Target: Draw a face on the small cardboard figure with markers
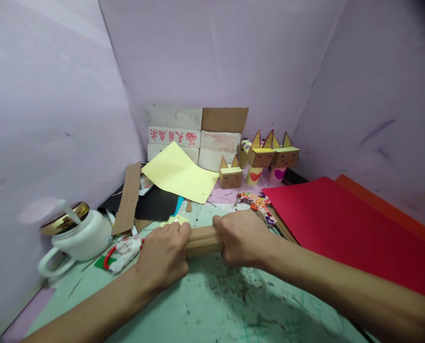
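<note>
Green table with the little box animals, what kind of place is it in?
It looks like a craft corner: there are box animals, red paper and a held piece of cardboard.

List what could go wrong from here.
The cardboard piece might crease between the left hand and the right hand, which grip its ends. The left hand could also brush the red loop and white wad beside it. A wide swing leftward might knock the white mug.

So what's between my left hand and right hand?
In the head view, a brown cardboard piece spans the gap, with the left hand and right hand closed around it.
</note>
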Demonstrator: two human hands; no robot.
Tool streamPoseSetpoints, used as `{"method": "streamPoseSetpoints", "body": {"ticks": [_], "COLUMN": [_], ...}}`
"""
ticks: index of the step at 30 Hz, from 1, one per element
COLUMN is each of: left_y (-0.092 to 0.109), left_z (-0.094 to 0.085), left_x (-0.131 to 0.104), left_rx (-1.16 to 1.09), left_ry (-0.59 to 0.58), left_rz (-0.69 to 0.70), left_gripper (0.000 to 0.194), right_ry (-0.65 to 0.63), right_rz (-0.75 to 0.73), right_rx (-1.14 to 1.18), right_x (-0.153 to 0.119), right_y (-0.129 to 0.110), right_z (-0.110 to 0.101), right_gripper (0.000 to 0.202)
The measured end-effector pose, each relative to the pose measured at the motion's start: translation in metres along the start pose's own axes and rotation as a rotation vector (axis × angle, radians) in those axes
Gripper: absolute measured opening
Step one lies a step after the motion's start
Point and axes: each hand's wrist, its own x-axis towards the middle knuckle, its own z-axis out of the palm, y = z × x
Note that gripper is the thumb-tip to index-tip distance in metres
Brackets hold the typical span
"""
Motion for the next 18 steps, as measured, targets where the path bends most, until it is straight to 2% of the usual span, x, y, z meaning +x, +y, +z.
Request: {"method": "streamPoseSetpoints", "body": {"ticks": [4, 6, 7, 10, 13, 16, 18], "left_y": [-0.011, -0.015, -0.015, -0.009, 0.001, 0.006, 0.006], "left_z": [-0.020, -0.025, -0.025, -0.017, -0.008, -0.010, -0.017], "left_x": [0.014, 0.019, 0.021, 0.023, 0.025, 0.030, 0.035], "left_rx": [-0.093, -0.134, -0.137, -0.069, -0.014, -0.035, -0.082], "left_ry": [-0.182, -0.248, -0.253, -0.158, -0.059, -0.045, -0.079], "left_rz": [0.053, 0.109, 0.120, 0.069, 0.018, -0.006, -0.030], "left_gripper": [0.019, 0.017, 0.017, 0.022, 0.030, 0.030, 0.030], "right_ry": [0.170, 0.172, 0.132, -0.041, -0.133, -0.147, -0.070], "right_rz": [-0.104, -0.106, -0.081, 0.011, 0.042, 0.051, 0.063], "right_rx": [-0.111, -0.139, -0.127, -0.043, 0.006, 0.008, -0.026], "right_x": [-0.007, -0.007, -0.006, 0.003, 0.014, 0.019, 0.017], "right_y": [-0.001, -0.003, -0.004, -0.002, 0.006, 0.013, 0.014], "right_z": [0.013, 0.014, 0.012, 0.001, -0.011, -0.014, -0.011], "right_gripper": [0.020, 0.025, 0.025, 0.024, 0.021, 0.020, 0.019]}}
